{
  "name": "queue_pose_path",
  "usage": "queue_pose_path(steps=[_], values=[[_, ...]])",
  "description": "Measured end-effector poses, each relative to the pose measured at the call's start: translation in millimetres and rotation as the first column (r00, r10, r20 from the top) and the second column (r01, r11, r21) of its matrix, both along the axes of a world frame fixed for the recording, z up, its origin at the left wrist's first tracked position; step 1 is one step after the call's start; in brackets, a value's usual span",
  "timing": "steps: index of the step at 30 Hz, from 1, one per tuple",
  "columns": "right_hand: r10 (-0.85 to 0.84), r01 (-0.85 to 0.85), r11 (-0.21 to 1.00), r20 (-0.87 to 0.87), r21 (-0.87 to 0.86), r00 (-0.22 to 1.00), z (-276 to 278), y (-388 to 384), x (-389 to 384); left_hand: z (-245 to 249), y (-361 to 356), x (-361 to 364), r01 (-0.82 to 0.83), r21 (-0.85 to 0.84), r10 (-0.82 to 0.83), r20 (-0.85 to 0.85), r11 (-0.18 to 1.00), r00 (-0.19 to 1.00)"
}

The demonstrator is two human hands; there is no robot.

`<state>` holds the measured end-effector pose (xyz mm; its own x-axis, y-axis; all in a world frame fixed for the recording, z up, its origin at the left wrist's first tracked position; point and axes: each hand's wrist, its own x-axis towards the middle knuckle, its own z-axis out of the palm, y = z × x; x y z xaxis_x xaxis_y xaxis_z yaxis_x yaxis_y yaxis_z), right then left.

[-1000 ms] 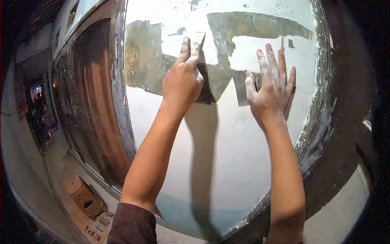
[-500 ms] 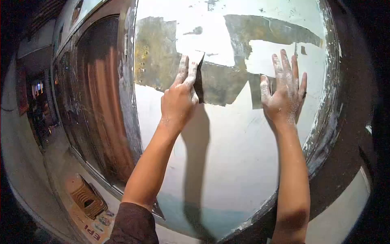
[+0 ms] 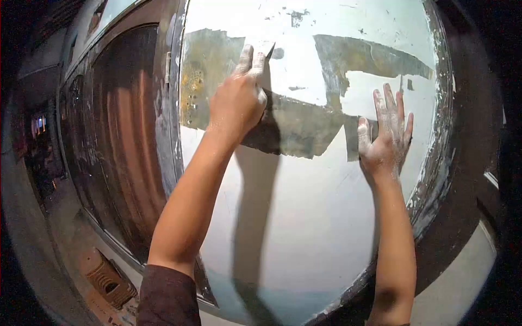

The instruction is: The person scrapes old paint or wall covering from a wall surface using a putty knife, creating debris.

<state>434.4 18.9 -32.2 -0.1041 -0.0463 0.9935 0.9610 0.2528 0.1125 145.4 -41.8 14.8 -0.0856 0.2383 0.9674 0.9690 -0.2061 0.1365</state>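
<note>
High on the pale wall panel (image 3: 310,217), my left hand (image 3: 239,100) is closed round a scraper (image 3: 270,50). Two whitened fingers are stretched along its blade, and most of the tool is hidden by the hand. The blade lies against a white patch above a band of bare grey-brown surface (image 3: 296,125). White powder coats the fingers of both hands. To the right, my right hand (image 3: 385,138) rests on the panel with its fingers spread, holding nothing. Its fingertips lie over another white patch (image 3: 361,87).
Left of the panel stands a dark door or window frame (image 3: 100,130) with a reddish-brown curtain (image 3: 136,152). A brown plastic stool (image 3: 109,280) is on the floor at lower left. Rough, flaking trim (image 3: 443,108) runs along the panel's right edge.
My left hand has slid upward on the panel with the scraper. The view has shifted a little, so the panel and my right hand appear lower. My right hand stays spread on the panel.
</note>
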Motion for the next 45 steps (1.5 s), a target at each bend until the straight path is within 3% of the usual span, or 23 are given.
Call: queue_pose_path(steps=[2,3,4,6,8,10,12,17,20,23,26,30,31,36,40,45], values=[[0.029,-0.029,0.999,-0.003,-0.013,1.000,0,-2,0,23,-10,2,-0.031,-0.166,0.038,0.039,0.986,0.999],[0.032,-0.032,0.999,-0.007,-0.013,0.999,1,-2,0,20,3,-5,-0.018,-0.059,0.017,-0.025,0.998,1.000],[0.028,-0.028,1.000,-0.006,0.000,1.000,0,-2,-1,12,7,-5,-0.021,-0.065,0.019,-0.029,0.998,0.999],[0.023,-0.023,0.999,0.003,0.023,1.000,-1,-1,-1,-12,9,2,0.121,0.152,-0.121,-0.008,0.981,0.993],[0.031,-0.031,0.999,-0.009,0.016,0.999,-1,-5,-3,-15,7,2,0.052,0.123,-0.048,-0.036,0.991,0.998],[0.031,-0.031,0.999,-0.007,0.015,0.999,-1,-3,-3,8,-1,8,0.001,-0.110,0.005,0.058,0.994,0.998],[0.020,-0.020,1.000,-0.007,0.015,1.000,-1,-1,-1,25,0,10,0.015,-0.142,-0.007,0.057,0.990,0.998],[0.025,-0.025,1.000,-0.002,0.013,1.000,-1,-3,-1,2,-7,23,-0.006,-0.106,0.011,0.051,0.994,0.999],[0.039,-0.039,0.999,0.003,0.008,0.999,-1,-5,-1,12,4,19,-0.054,-0.135,0.059,0.034,0.989,0.998],[0.024,-0.024,0.999,0.007,0.021,1.000,-1,-1,1,38,10,23,-0.011,-0.046,0.013,0.035,0.999,0.999],[0.051,-0.051,0.999,0.005,0.018,0.999,-2,-2,2,26,10,29,-0.045,-0.151,0.051,0.038,0.988,0.998],[0.051,-0.051,0.999,-0.002,0.011,0.999,-2,-2,2,-1,1,34,-0.044,-0.161,0.049,0.030,0.986,0.998],[0.049,-0.049,0.999,-0.003,0.007,0.999,-2,-3,2,3,1,37,0.023,-0.024,-0.022,0.039,0.999,0.999],[0.031,-0.031,0.999,0.005,0.017,1.000,-2,-1,3,35,4,34,-0.012,-0.104,0.016,0.040,0.994,0.999],[0.051,-0.051,0.999,0.004,0.008,0.999,-4,-1,4,13,10,37,-0.010,-0.053,0.011,0.012,0.999,1.000],[0.050,-0.050,0.999,0.002,-0.011,0.999,-2,-5,4,46,5,22,0.006,0.004,-0.006,-0.014,1.000,1.000]])
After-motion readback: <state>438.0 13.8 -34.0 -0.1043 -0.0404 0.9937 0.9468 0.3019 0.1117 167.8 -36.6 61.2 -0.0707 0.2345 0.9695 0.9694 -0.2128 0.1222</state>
